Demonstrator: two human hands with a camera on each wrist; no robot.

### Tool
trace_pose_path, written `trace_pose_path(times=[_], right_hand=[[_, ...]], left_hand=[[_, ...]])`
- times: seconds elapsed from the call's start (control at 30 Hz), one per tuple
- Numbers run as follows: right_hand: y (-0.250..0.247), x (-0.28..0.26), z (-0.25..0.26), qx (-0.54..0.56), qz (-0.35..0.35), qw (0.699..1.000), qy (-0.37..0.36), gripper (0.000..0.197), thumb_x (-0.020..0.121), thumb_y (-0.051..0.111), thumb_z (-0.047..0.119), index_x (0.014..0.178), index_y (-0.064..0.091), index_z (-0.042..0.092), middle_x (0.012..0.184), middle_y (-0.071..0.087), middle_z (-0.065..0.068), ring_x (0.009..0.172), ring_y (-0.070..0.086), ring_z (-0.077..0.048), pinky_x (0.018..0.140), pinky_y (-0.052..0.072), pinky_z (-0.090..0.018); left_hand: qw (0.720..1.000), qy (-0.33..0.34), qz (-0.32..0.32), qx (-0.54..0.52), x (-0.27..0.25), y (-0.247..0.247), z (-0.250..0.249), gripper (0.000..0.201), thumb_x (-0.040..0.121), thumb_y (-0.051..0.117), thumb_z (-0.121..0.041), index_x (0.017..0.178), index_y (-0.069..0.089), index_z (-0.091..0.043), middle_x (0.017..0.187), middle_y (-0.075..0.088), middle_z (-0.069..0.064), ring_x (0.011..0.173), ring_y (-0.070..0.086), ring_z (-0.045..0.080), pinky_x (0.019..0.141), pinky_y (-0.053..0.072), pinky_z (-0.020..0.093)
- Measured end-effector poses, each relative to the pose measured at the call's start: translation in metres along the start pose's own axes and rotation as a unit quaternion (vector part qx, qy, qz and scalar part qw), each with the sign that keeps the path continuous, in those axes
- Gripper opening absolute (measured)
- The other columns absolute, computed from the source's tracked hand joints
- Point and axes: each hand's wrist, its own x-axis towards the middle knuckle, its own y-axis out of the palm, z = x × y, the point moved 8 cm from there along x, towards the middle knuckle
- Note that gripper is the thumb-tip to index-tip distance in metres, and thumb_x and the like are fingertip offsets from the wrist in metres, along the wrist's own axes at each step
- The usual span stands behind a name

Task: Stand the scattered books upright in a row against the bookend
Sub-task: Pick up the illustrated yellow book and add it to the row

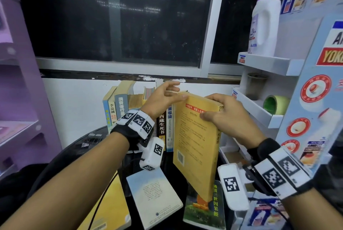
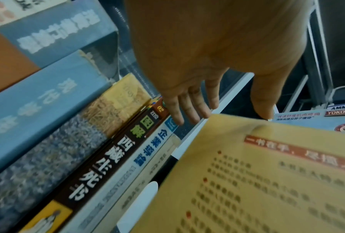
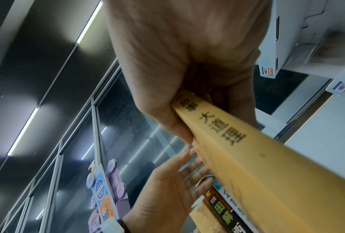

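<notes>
A yellow book (image 1: 196, 142) stands nearly upright at the right end of a row of upright books (image 1: 128, 103) against the back wall. My right hand (image 1: 222, 114) grips its top corner, thumb on the back cover, fingers over the spine (image 3: 247, 157). My left hand (image 1: 163, 96) is open above the row, straight fingers (image 2: 187, 108) reaching over the book tops (image 2: 100, 141), its thumb touching the yellow book's top edge (image 2: 267, 173). The bookend is hidden. Three more books lie flat in front: a yellow one (image 1: 109, 209), a pale blue one (image 1: 152, 194) and a green one (image 1: 206, 209).
A white display rack (image 1: 263, 62) with a detergent bottle (image 1: 263, 23), a cup and a green tape roll (image 1: 274, 104) stands close at the right. A purple shelf unit (image 1: 20, 81) is at the left. A dark window (image 1: 118, 16) sits behind the row.
</notes>
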Motion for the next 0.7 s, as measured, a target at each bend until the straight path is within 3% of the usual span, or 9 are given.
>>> trace_pose_path(times=[0.1,0.23,0.4,0.6,0.7], right_hand=[[-0.003,0.003,-0.005,-0.015,-0.011,1.000,0.008,0.027,0.086,0.069,0.018,0.112,0.062,0.024,0.100,0.066,0.006,0.088,0.062,-0.010,0.068,0.051,-0.026],[-0.006,0.014,-0.009,-0.036,-0.033,0.999,0.014,0.028,0.086,0.067,0.016,0.113,0.063,0.022,0.098,0.064,0.005,0.086,0.061,-0.013,0.064,0.046,-0.022],[0.000,0.033,-0.016,-0.056,-0.057,0.997,0.020,0.029,0.087,0.067,0.017,0.116,0.063,0.021,0.099,0.064,0.003,0.090,0.061,-0.016,0.068,0.048,-0.024],[0.016,0.055,-0.029,-0.039,-0.087,0.995,0.024,0.028,0.087,0.066,0.018,0.114,0.062,0.024,0.100,0.066,0.002,0.093,0.063,-0.018,0.076,0.054,-0.032],[0.024,0.065,-0.032,-0.030,-0.103,0.994,0.015,0.029,0.088,0.065,0.018,0.117,0.063,0.022,0.101,0.065,0.003,0.089,0.060,-0.015,0.076,0.050,-0.028]], left_hand=[[0.996,0.049,-0.043,0.063,0.007,-0.012,-0.014,0.047,0.082,0.074,-0.029,0.126,0.057,-0.024,0.117,0.061,-0.008,0.112,0.055,0.008,0.095,0.044,0.026],[0.979,0.076,-0.058,0.182,0.015,-0.021,-0.019,0.047,0.082,0.074,-0.029,0.126,0.058,-0.026,0.121,0.059,-0.009,0.114,0.051,0.006,0.097,0.039,0.028],[0.961,0.033,-0.029,0.275,0.030,-0.027,0.000,0.059,0.079,0.075,-0.040,0.133,0.052,-0.028,0.138,0.049,-0.003,0.125,0.045,0.015,0.096,0.035,0.030],[0.941,-0.018,0.018,0.337,0.043,-0.029,0.024,0.083,0.071,0.079,-0.049,0.141,0.044,-0.026,0.150,0.037,-0.001,0.136,0.036,0.019,0.112,0.033,0.044],[0.923,-0.023,0.041,0.381,0.048,-0.026,0.032,0.087,0.070,0.078,-0.054,0.144,0.040,-0.026,0.154,0.032,-0.002,0.139,0.031,0.019,0.114,0.030,0.047]])
